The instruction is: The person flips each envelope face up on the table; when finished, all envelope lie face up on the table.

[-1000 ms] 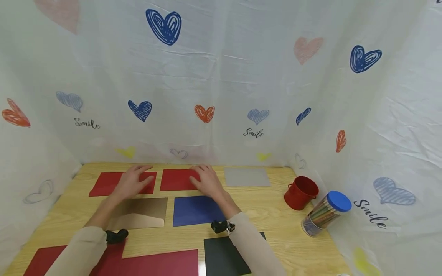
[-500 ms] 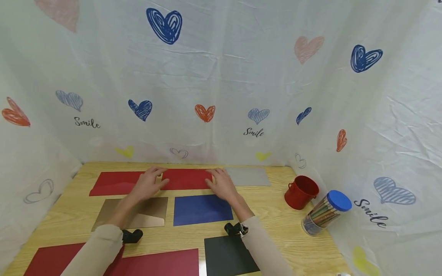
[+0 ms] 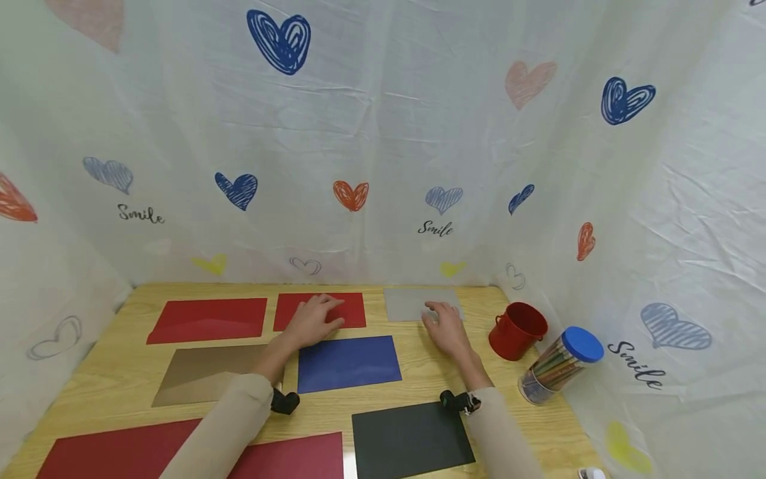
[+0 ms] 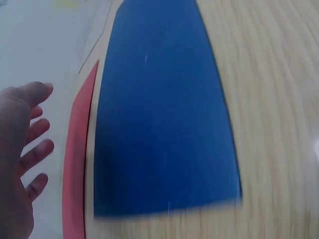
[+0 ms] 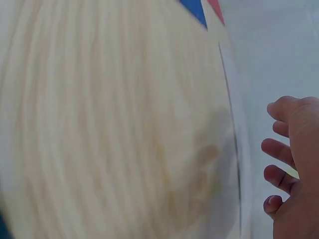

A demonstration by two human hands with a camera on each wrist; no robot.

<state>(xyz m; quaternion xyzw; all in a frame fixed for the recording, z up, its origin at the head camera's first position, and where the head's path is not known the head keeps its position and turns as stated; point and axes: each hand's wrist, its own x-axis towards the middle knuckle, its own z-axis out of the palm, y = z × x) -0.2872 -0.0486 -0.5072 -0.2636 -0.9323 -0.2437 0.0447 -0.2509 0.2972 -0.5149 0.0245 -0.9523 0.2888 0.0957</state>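
Observation:
In the head view my left hand (image 3: 312, 320) is over the front edge of a red sheet (image 3: 354, 307), just behind a blue sheet (image 3: 350, 366). Its fingers are loosely bent, with nothing between them. The left wrist view has that hand (image 4: 17, 154) beside the red sheet (image 4: 76, 149), fingers spread; the blue sheet (image 4: 159, 109) fills the middle. My right hand (image 3: 447, 330) is over the front right part of a pale grey sheet (image 3: 409, 305), partly hiding it. In the right wrist view this hand (image 5: 299, 164) holds nothing, its fingers relaxed and apart.
Another red sheet (image 3: 206, 320) and a brown sheet (image 3: 200, 376) lie at left. Dark red sheets (image 3: 120, 449) and a black sheet (image 3: 413, 439) lie in front. At right stand a red bucket (image 3: 503, 336) and a blue-lidded jar (image 3: 580, 344) of pencils. A curtain encloses the table.
Both hands have moved to the right, the left from the left red sheet to the middle one, the right from that middle sheet to the grey one. The sheets appear unmoved.

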